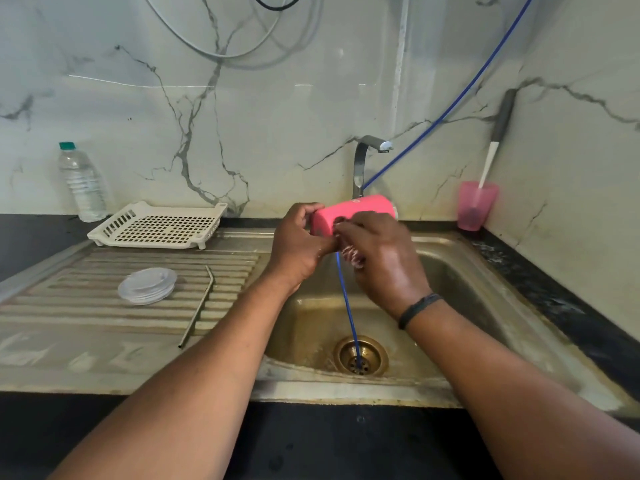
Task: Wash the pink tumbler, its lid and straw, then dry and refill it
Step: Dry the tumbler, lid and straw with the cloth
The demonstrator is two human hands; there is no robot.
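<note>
While held sideways over the sink (450,271), just in front of the tap (362,161), the tumbler (353,211) gets scrubbed. Left hand (298,244) curled round its near end, fingers over the top; right hand (381,251) pressed against its side, clutching a pink-and-white scrubber (353,258). Both grips closed, nothing slack.

Handling, as a judgement: rigid and fairly light, probably plastic or coated metal, so unlikely to dent, but wet and likely soapy, hence slippery. Best taken round the barrel with a full wrap of the fingers, thumb opposite, not by the rim alone. A drop into the steel basin would mean noise more than damage.

Lid (147,285), clear and thin, lying flat on the drainboard (69,306) to the left; light, a bit flexible, best lifted by its edge. Straw (197,306), metal with a bent tip, just beside the lid; stiff, thin, prone to rolling along the ridges, so pinch mid-length.

Counted: one tumbler, one lid, one straw, one scrubber. Also one white rack (156,225), one water bottle (81,183), one pink cup (476,206) holding one brush, and one blue hose (348,306) running down into the drain.
</note>
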